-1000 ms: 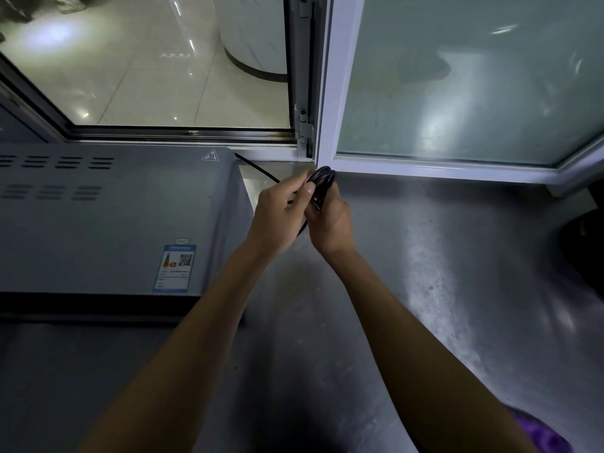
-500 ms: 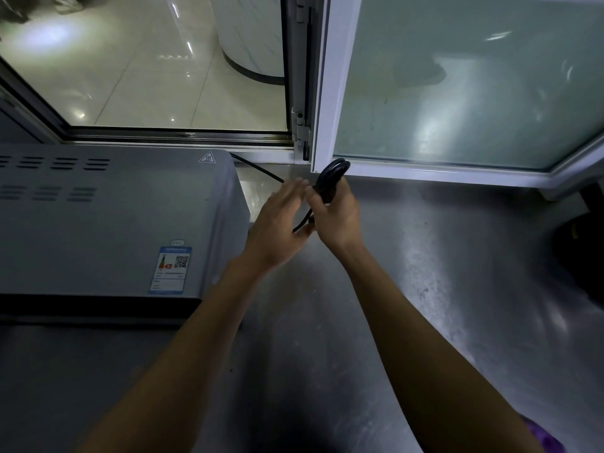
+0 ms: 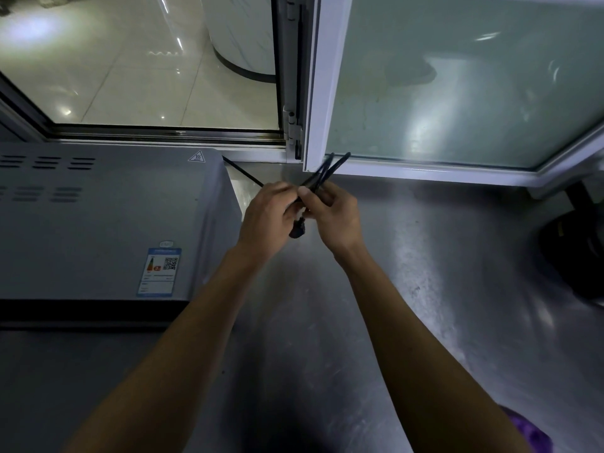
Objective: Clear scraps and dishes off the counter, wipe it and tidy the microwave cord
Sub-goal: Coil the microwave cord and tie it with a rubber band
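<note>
The grey microwave (image 3: pixel 98 223) stands at the left on the steel counter (image 3: pixel 425 289). Its black cord (image 3: pixel 323 173) runs from behind the microwave's back right corner to my hands. My right hand (image 3: pixel 333 217) grips the folded bundle of cord, and the loops stick up toward the window frame. My left hand (image 3: pixel 268 217) is curled round the cord beside it. The black plug (image 3: pixel 298 229) hangs down between the two hands.
A white-framed window (image 3: pixel 323 93) stands open just behind the hands. A dark round object (image 3: pixel 575 256) sits at the counter's right edge. Something purple (image 3: pixel 529 433) shows at the bottom right corner. The microwave's side wall is close to my left wrist.
The cord bundle has gone from a rounded coil to flattened loops pointing up and right. My left hand, open half a second ago, has closed on the cord again. The plug now hangs below.
</note>
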Available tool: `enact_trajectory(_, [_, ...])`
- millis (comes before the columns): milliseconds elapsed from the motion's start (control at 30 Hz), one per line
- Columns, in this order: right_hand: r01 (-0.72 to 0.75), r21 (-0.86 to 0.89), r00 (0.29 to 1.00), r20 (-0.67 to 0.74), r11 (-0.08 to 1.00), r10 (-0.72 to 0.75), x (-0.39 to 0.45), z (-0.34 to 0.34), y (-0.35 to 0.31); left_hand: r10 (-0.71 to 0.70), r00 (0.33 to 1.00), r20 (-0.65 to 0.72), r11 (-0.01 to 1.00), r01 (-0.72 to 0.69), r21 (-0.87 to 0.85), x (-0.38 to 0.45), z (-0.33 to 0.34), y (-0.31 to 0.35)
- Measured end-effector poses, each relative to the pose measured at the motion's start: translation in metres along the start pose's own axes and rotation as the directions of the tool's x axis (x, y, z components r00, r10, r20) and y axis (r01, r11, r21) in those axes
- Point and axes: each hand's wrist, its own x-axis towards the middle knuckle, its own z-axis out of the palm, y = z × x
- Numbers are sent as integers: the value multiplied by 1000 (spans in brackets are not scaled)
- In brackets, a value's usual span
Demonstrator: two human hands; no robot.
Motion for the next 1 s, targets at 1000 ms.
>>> enact_trajectory(1000, [6,61,999,38,998,-9,3,-6,23,-154,987,-52,986,150,-72,12,-7,-5])
